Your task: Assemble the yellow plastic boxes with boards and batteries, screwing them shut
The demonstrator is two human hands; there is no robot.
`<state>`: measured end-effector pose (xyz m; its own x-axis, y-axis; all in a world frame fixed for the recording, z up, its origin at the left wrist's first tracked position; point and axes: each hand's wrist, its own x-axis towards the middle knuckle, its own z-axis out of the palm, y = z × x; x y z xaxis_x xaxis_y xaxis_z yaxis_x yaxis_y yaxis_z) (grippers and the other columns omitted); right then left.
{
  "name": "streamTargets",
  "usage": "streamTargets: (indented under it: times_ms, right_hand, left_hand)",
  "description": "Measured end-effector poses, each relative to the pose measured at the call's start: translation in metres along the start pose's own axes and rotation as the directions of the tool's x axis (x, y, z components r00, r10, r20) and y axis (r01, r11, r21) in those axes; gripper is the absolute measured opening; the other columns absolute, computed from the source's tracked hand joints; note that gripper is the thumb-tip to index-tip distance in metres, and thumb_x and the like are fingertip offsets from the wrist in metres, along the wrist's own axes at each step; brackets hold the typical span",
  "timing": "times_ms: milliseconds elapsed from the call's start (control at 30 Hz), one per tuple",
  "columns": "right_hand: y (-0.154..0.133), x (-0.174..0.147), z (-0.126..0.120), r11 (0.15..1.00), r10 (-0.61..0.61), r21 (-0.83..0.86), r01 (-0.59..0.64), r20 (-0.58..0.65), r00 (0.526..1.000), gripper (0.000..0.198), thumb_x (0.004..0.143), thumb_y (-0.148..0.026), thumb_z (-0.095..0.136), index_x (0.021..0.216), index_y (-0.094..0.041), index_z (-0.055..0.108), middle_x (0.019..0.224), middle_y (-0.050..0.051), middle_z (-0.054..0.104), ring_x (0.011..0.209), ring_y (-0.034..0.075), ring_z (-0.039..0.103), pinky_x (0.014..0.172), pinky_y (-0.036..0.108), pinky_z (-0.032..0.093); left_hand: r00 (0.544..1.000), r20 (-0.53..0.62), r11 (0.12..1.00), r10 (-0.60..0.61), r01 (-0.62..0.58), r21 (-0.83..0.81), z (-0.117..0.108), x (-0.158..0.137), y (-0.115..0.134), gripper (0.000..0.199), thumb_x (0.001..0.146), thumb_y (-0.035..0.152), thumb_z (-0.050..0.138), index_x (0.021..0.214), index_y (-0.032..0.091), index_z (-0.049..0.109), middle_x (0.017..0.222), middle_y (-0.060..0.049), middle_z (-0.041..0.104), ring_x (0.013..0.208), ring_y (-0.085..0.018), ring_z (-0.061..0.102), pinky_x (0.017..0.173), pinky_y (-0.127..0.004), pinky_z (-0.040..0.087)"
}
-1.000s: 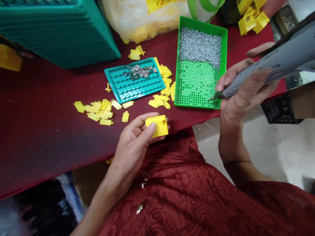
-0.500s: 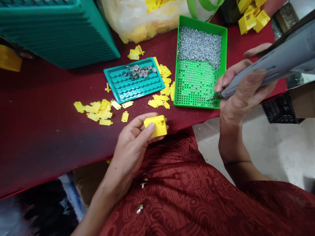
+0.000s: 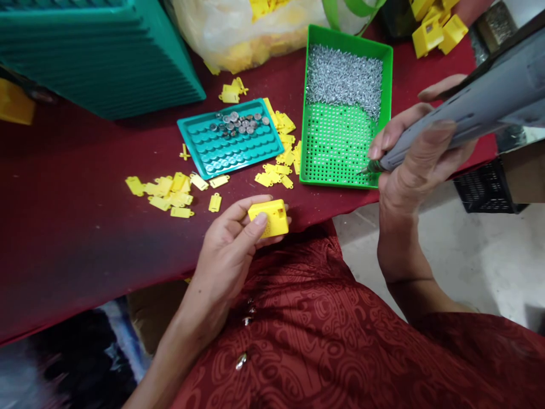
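My left hand [image 3: 234, 233] is closed round a small yellow plastic case [image 3: 275, 218], thumb on its front face, just above the table's near edge. In my right hand [image 3: 419, 153] is a grey electric screwdriver [image 3: 464, 116], its bit pointing down and left into the green tray [image 3: 304, 142]. The tip of the bit is over the perforated part at the tray's lower right, where small screws stand in many holes. Loose silver screws [image 3: 344, 76] are heaped in the tray's far half. Whether the tip touches a screw I cannot tell.
A teal tray [image 3: 238, 159] with silver button cells lies left of the green one. Small yellow tabs [image 3: 170, 193] are scattered around it. Stacked teal trays [image 3: 140, 62] stand at the far left, a bag of yellow parts [image 3: 255, 40] behind. More yellow cases [image 3: 438, 34] lie at the far right.
Almost nothing differs. The whole scene has shifted very slightly left in the view, and both hands keep the same grip and position.
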<state>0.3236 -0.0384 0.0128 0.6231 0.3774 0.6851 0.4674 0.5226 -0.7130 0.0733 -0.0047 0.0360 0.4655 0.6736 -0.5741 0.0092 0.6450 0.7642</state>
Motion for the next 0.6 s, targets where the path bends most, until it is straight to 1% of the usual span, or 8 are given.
streamTargets:
  times_ms: [67,167,233,300,467,533,600]
  right_hand:
    - [0.0011,0.0002,-0.0001,1.0,0.002,-0.018,-0.002,-0.002,1.0,0.046,0.097,-0.072,0.074,0.107,-0.03,0.061,0.063,-0.01,0.046,0.042,0.004,0.043,0.038,0.02,0.033]
    - [0.0029,0.0001,0.0002,0.997,0.055,-0.051,-0.056,-0.033,0.998,0.054,0.096,-0.079,0.071,0.108,-0.029,0.054,0.064,-0.01,0.042,0.042,0.005,0.041,0.038,0.022,0.033]
    - [0.0031,-0.0003,0.0001,0.995,0.085,-0.045,-0.088,-0.058,0.995,0.057,0.096,-0.079,0.071,0.111,-0.028,0.05,0.063,-0.01,0.038,0.042,0.005,0.041,0.039,0.023,0.032]
    - [0.0025,-0.001,-0.0003,0.994,0.099,-0.041,-0.102,-0.067,0.993,0.057,0.097,-0.079,0.07,0.114,-0.028,0.048,0.065,-0.01,0.038,0.044,0.006,0.043,0.04,0.024,0.033]
    - [0.0042,-0.0023,0.0015,0.995,0.091,-0.041,-0.094,-0.069,0.994,0.057,0.098,-0.079,0.069,0.117,-0.029,0.049,0.065,-0.01,0.04,0.045,0.007,0.045,0.041,0.023,0.036]
    - [0.0049,-0.0017,0.0041,0.996,0.079,-0.04,-0.082,-0.078,0.994,0.055,0.098,-0.077,0.07,0.115,-0.029,0.05,0.066,-0.009,0.044,0.046,0.007,0.046,0.041,0.024,0.037]
    - [-0.0002,0.0,0.0055,0.999,0.044,-0.026,-0.047,-0.101,0.994,0.052,0.099,-0.077,0.068,0.111,-0.029,0.052,0.067,-0.009,0.045,0.045,0.006,0.043,0.04,0.024,0.036]
  left_hand:
    - [1.0,-0.006,1.0,-0.003,0.003,0.011,-0.0003,-0.0003,0.0011,0.052,0.075,0.043,0.101,0.112,0.018,0.074,0.097,-0.006,0.086,0.083,-0.02,0.084,0.07,-0.023,0.068]
    - [1.0,-0.016,1.0,-0.012,0.013,0.027,-0.0005,-0.0003,0.0022,0.053,0.074,0.044,0.101,0.112,0.019,0.074,0.098,-0.007,0.086,0.085,-0.02,0.084,0.07,-0.024,0.067]
    - [1.0,-0.02,0.999,-0.011,0.012,0.037,-0.0007,-0.0002,0.0021,0.053,0.075,0.045,0.1,0.113,0.019,0.074,0.1,-0.008,0.086,0.086,-0.021,0.083,0.071,-0.025,0.067]
    - [1.0,-0.02,0.999,-0.006,0.007,0.049,-0.0011,0.0,0.0016,0.052,0.076,0.045,0.099,0.114,0.019,0.074,0.103,-0.009,0.086,0.088,-0.023,0.083,0.071,-0.027,0.068]
    - [1.0,-0.015,0.999,0.001,-0.001,0.053,-0.0016,0.0003,0.0002,0.049,0.078,0.045,0.098,0.113,0.02,0.074,0.102,-0.009,0.086,0.088,-0.024,0.084,0.072,-0.028,0.068]
    - [1.0,-0.009,0.999,-0.005,0.005,0.035,-0.0014,0.0008,0.0002,0.049,0.077,0.044,0.099,0.112,0.02,0.074,0.099,-0.007,0.086,0.086,-0.022,0.084,0.072,-0.026,0.068]
    - [1.0,-0.005,1.0,-0.014,0.014,0.019,-0.0003,0.0014,0.0004,0.047,0.076,0.042,0.099,0.11,0.02,0.075,0.095,-0.006,0.086,0.082,-0.02,0.083,0.071,-0.025,0.068]
